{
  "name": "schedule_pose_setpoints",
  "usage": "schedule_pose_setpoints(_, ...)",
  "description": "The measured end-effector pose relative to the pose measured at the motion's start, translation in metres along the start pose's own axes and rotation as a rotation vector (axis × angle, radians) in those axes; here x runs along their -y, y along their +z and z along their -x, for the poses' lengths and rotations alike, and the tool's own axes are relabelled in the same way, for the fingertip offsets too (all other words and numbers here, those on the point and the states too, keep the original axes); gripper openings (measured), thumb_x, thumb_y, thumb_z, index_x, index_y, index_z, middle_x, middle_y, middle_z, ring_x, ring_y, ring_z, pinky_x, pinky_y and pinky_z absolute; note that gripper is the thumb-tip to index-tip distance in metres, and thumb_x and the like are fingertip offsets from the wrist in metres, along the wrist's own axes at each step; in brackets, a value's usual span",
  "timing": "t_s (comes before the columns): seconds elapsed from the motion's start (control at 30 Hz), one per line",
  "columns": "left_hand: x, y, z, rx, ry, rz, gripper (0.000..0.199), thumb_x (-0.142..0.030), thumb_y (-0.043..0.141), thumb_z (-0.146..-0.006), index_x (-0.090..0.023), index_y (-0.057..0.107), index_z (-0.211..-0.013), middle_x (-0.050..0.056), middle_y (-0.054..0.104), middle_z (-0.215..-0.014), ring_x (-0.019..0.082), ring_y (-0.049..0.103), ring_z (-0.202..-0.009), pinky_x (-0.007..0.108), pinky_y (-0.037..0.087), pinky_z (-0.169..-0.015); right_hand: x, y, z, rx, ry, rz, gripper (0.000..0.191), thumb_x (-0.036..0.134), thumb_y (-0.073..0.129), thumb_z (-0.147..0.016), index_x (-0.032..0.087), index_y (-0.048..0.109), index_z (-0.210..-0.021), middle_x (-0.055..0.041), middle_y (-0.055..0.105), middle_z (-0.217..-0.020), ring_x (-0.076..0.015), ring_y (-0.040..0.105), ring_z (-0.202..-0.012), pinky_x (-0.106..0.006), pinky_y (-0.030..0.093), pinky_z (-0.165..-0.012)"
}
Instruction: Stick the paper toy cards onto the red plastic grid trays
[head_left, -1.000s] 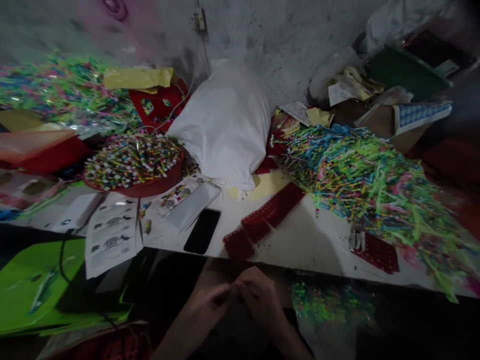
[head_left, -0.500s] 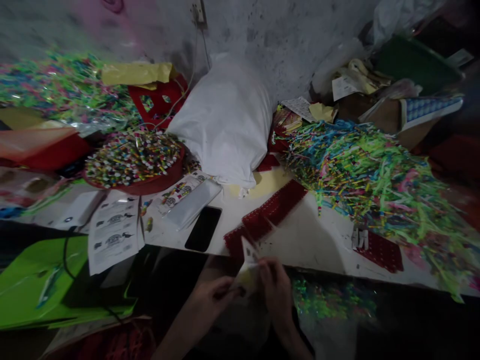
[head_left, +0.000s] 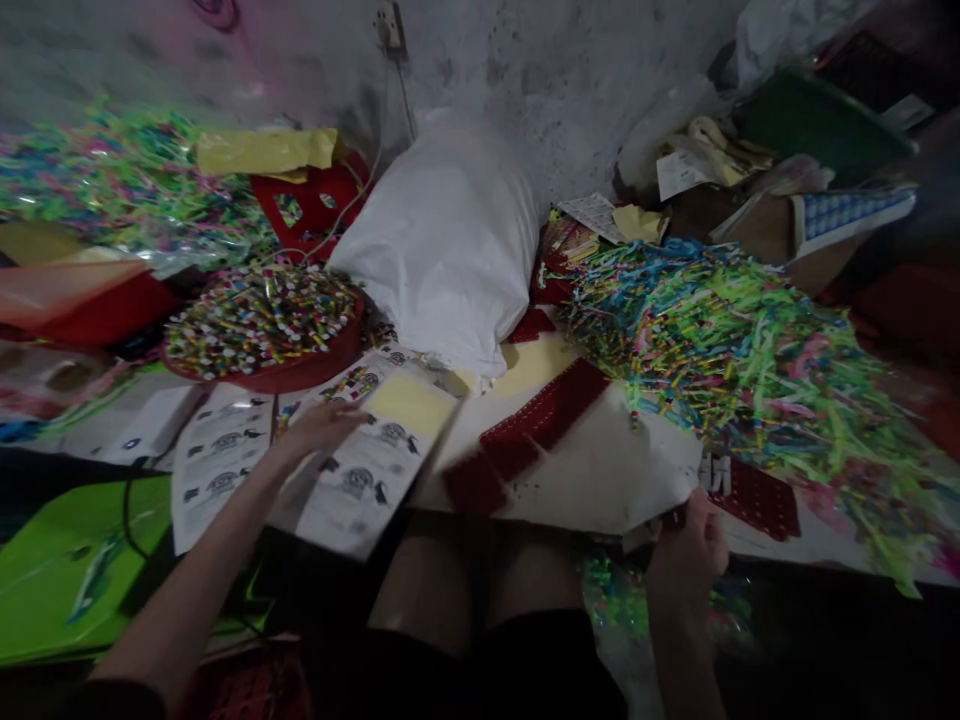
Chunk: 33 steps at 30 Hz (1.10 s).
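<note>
My left hand reaches across to the left of the table, its fingers closed at the edge of a printed paper sheet with dark logos and a yellow patch. The sheet is tilted over the table's front edge, a little blurred. My right hand is at the front edge on the right, fingers pinched together. A small dark piece and a pale sheet corner show at its fingertips; what it grips is unclear. Just beyond lies a dark red perforated strip with grey metal clips on it.
More dark red strips lie mid-table before a large white sack. A red basin of small beaded sticks stands left. Colourful streamers are heaped right. Printed sheets overhang the left edge above a green plastic sheet.
My hands have moved apart from over my lap, where both held a small folded paper. The left went left to a printed sheet, which now covers the black phone; the right went right.
</note>
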<state>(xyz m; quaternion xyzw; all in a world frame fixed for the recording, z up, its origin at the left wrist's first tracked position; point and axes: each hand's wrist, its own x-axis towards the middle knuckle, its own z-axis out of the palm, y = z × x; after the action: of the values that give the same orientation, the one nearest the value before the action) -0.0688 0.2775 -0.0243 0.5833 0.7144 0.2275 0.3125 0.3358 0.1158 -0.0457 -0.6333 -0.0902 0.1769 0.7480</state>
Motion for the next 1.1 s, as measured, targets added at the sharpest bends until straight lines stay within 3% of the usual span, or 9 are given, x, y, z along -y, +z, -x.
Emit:
schedule_pose_setpoints(0.1,-0.01,0.008,-0.005,-0.256,0.094,-0.16,0.058,-0.046,0.05,-0.08,-0.004,0.05,-0.119,0.01,0.06,-0.116,0.035,0.045,-0.12,0.045,0.037,-0.096,0.002,-0.008,0.016,-0.009,-0.291,0.327,0.022,0.039,0.056,-0.08,0.017,0.059,-0.079,0.0006,0.056,-0.073,-0.0126,0.051,-0.068,-0.026,0.041,-0.065)
schedule_pose_setpoints(0.17,-0.028,0.036,0.024,-0.236,0.153,-0.101,0.057,-0.048,0.046,-0.081,-0.008,0.05,-0.121,0.012,0.056,-0.124,0.029,0.046,-0.121,0.039,0.038,-0.098,-0.005,-0.009,0.035,0.081,-0.507,0.449,0.019,0.035,0.053,-0.084,0.017,0.059,-0.082,-0.0027,0.06,-0.081,-0.0148,0.054,-0.076,-0.029,0.042,-0.071)
schedule_pose_setpoints(0.3,-0.066,0.112,0.112,0.534,0.191,0.452,0.045,-0.052,0.044,-0.083,-0.017,0.061,-0.106,0.007,0.065,-0.111,0.021,0.058,-0.105,0.032,0.045,-0.092,-0.025,-0.004,0.073,0.489,-0.89,0.462,0.005,0.019,0.053,-0.087,0.02,0.058,-0.087,-0.0037,0.063,-0.086,-0.0158,0.057,-0.084,-0.03,0.044,-0.077)
schedule_pose_setpoints(0.37,-0.074,0.138,0.139,0.6,0.102,0.587,0.042,-0.051,0.045,-0.083,-0.017,0.062,-0.1,0.006,0.067,-0.105,0.02,0.059,-0.101,0.03,0.046,-0.089,-0.031,0.0,0.089,0.657,-0.955,0.518,0.009,0.013,0.054,-0.085,0.021,0.058,-0.088,-0.0036,0.063,-0.087,-0.016,0.055,-0.085,-0.031,0.043,-0.079)
schedule_pose_setpoints(0.47,-0.067,0.154,0.148,0.59,0.03,0.636,0.035,-0.047,0.052,-0.079,-0.016,0.062,-0.091,0.004,0.067,-0.094,0.019,0.059,-0.092,0.029,0.046,-0.084,-0.037,0.003,0.106,0.771,-0.936,0.608,0.007,0.014,0.055,-0.085,0.02,0.057,-0.085,-0.004,0.064,-0.088,-0.0173,0.053,-0.087,-0.033,0.043,-0.081)
schedule_pose_setpoints(0.7,-0.02,0.146,0.128,0.506,0.07,0.525,0.029,-0.045,0.054,-0.077,-0.015,0.056,-0.08,0.0,0.06,-0.075,0.015,0.054,-0.074,0.028,0.043,-0.073,-0.058,-0.002,0.13,0.983,-0.956,0.686,0.012,0.024,0.056,-0.086,0.021,0.058,-0.097,-0.005,0.065,-0.104,-0.0222,0.053,-0.104,-0.044,0.037,-0.099)
schedule_pose_setpoints(0.83,-0.008,0.121,0.12,0.473,0.098,0.495,0.033,-0.049,0.056,-0.076,-0.016,0.051,-0.073,-0.002,0.056,-0.069,0.014,0.052,-0.068,0.026,0.041,-0.067,-0.078,-0.005,0.129,0.95,-0.868,0.664,0.024,0.027,0.054,-0.087,0.023,0.055,-0.11,-0.0065,0.061,-0.115,-0.0226,0.052,-0.112,-0.047,0.036,-0.101)
schedule_pose_setpoints(0.93,-0.006,0.099,0.114,0.555,0.128,0.432,0.03,-0.045,0.061,-0.074,-0.016,0.052,-0.073,-0.003,0.055,-0.068,0.013,0.051,-0.067,0.024,0.039,-0.064,-0.096,-0.005,0.124,0.78,-0.575,0.62,0.038,0.037,0.058,-0.083,0.018,0.051,-0.116,-0.0131,0.058,-0.117,-0.0234,0.055,-0.106,-0.042,0.047,-0.088)
schedule_pose_setpoints(1.1,0.001,0.087,0.094,0.609,0.123,0.404,0.025,-0.04,0.061,-0.074,-0.016,0.056,-0.079,-0.002,0.06,-0.074,0.014,0.055,-0.072,0.023,0.041,-0.065,-0.109,-0.002,0.121,0.912,0.046,0.568,0.033,0.051,0.048,-0.084,0.019,0.054,-0.076,0.0007,0.059,-0.065,-0.0144,0.056,-0.061,-0.026,0.046,-0.058)
